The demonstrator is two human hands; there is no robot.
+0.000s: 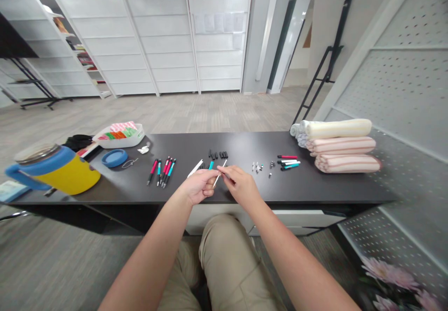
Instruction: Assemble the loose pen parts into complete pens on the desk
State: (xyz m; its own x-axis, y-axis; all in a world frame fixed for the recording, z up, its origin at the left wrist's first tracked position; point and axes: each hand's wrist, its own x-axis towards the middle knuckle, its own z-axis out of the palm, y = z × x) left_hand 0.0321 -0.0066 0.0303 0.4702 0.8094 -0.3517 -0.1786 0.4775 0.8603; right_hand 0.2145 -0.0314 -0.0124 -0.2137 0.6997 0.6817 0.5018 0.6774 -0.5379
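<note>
Over the front of a dark table [245,143], my left hand [199,186] and my right hand [240,186] meet at a thin white rod, probably a pen refill [219,174]. My right fingers pinch it. My left fingertips press against it, and anything in them is hidden. A white pen barrel [195,168] lies just beyond my left hand, near a teal pen part [211,165]. Short black pen parts [217,155] stand in a row farther back. Several assembled pens [162,172] lie to the left, with small metal parts [258,166] and several pen pieces [289,162] to the right.
A blue-and-yellow jug [52,171] lies at the table's left end, behind it a white tray of coloured items [119,136] and a blue round lid [115,158]. Rolled striped towels [338,145] are stacked at the right. My khaki-clad knees sit below the table edge.
</note>
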